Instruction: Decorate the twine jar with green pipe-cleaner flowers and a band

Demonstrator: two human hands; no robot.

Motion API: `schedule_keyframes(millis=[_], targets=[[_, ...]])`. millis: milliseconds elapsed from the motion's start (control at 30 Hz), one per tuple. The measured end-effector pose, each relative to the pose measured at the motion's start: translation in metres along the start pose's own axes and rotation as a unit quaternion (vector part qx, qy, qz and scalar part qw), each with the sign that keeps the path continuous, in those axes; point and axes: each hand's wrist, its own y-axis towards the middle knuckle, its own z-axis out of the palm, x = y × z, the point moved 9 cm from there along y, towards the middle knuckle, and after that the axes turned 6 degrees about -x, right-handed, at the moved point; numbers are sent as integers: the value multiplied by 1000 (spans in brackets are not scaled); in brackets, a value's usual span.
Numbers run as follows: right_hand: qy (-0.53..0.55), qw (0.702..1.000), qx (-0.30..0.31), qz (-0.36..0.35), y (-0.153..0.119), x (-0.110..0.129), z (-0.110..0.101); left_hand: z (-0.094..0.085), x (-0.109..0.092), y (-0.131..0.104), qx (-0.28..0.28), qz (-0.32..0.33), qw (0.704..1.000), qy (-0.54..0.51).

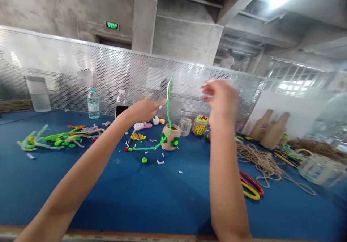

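Note:
My left hand is closed on a long green pipe cleaner near its upper end, where a thin white strip runs along it. From there the pipe cleaner hangs down across a twine-wrapped jar and trails left over the table. The jar bears green decorations on its side. My right hand is raised to the right of the pipe cleaner, apart from it. Its fingers are bent but smeared by motion, so whether they hold anything cannot be made out.
Scraps of white paper and a small green ball lie on the blue table. Pipe cleaners are heaped left. A glass jar and a decorated jar stand behind. Scissors and loose twine lie right.

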Motion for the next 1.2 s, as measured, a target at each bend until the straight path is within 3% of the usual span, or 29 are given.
schedule_keyframes(millis=[167, 267, 433, 700, 867, 1067, 1200], targets=[[-41, 980, 190, 42, -24, -37, 68, -3, -12, 0, 3, 18, 999, 35], [-8, 976, 206, 69, -30, -47, 81, -5, -23, -1, 0, 37, 998, 47], [69, 970, 198, 123, -30, -42, 79, -7, -36, -2, -2, 54, 997, 51], [161, 947, 208, 183, -27, -43, 67, -28, -28, 0, -145, -37, 989, 11], [202, 938, 215, 184, -27, -40, 70, -43, -31, -3, -200, -38, 978, 34], [202, 947, 172, 181, -22, -47, 65, -43, -30, -6, -166, -75, 983, 27], [197, 953, 157, 168, -18, -47, 60, -37, -37, -4, -118, -28, 988, 101]])
